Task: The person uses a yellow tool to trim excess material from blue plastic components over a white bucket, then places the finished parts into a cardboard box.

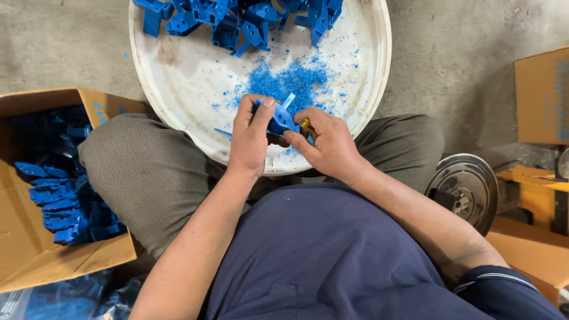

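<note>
My left hand (250, 137) grips a small blue plastic part (280, 120) over the near rim of a round white tray (178, 89). My right hand (326, 142) is closed around a small tool with a yellow handle (306, 124), its tip against the blue part. A pale blue sliver sticks up from the part. Blue shavings (290, 80) lie heaped on the tray just beyond my hands. Several more blue plastic parts (237, 21) are piled at the tray's far side.
An open cardboard box (35, 261) at my left holds several stacked blue parts (62, 201). Another cardboard box (542, 95) stands at the right. A round metal disc (465, 186) sits by my right knee. The floor is bare concrete.
</note>
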